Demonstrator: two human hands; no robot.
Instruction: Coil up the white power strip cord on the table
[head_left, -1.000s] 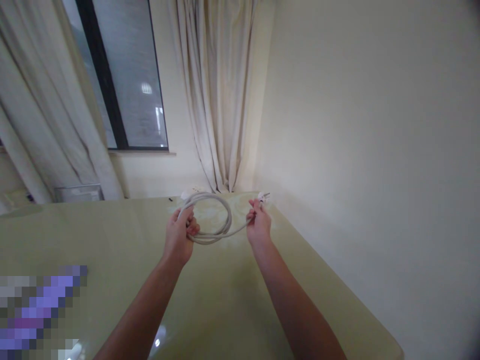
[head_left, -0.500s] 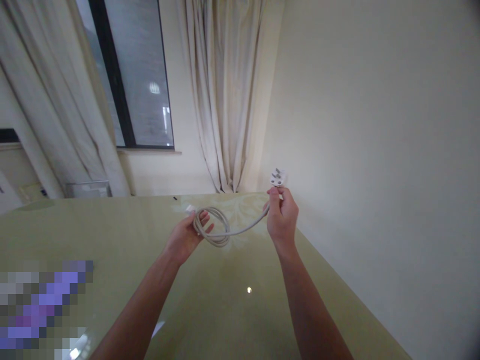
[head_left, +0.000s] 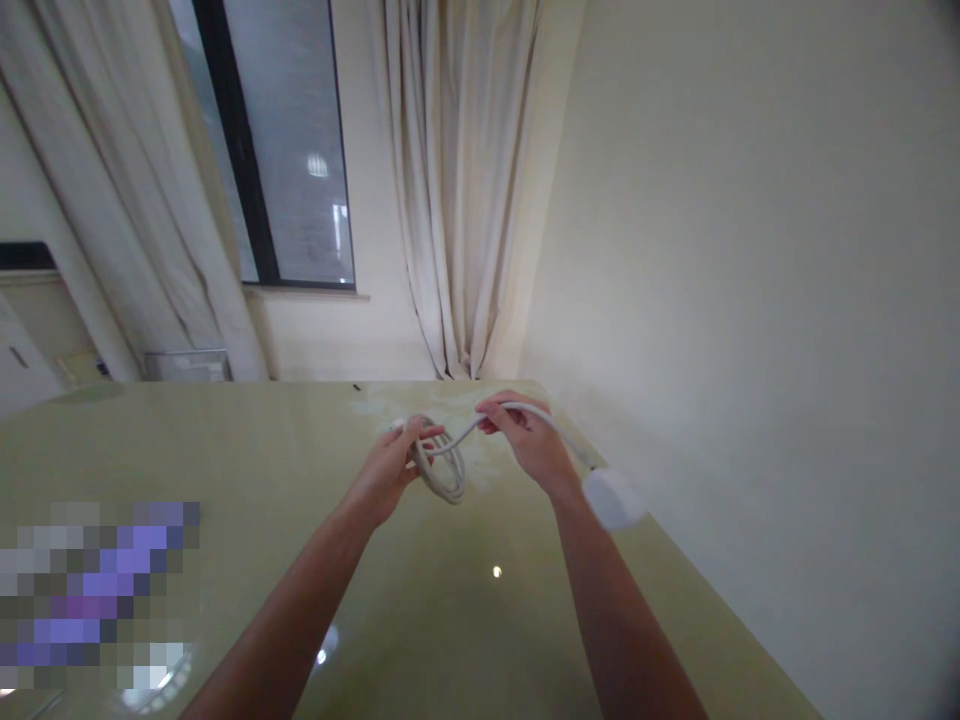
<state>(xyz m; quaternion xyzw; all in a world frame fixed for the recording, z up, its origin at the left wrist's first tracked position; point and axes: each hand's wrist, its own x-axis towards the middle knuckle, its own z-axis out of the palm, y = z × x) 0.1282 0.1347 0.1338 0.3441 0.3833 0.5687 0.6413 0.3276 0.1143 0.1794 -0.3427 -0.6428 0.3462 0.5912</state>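
Just below the frame's centre, my left fingers [head_left: 411,432] grip the looped cord [head_left: 452,491] and my right fingers [head_left: 501,414] pinch its free run, which I should guide gently lest the plug [head_left: 615,500], lower right, swing.

"What is held?"

"A grey cable [head_left: 448,484], its loops in a person's left hand [head_left: 388,468], the outgoing strand pinched by the right hand [head_left: 526,438] above a green surface [head_left: 420,620]."

"And that strand's end?"

"A white plug [head_left: 615,498], blurred, beside the right forearm [head_left: 611,600]."

"The setting?"

"Pale curtains [head_left: 472,190] flank a dark-framed window [head_left: 292,140]; a plain wall [head_left: 750,300] borders the surface at right. A small dark object [head_left: 357,387] lies near the far edge."
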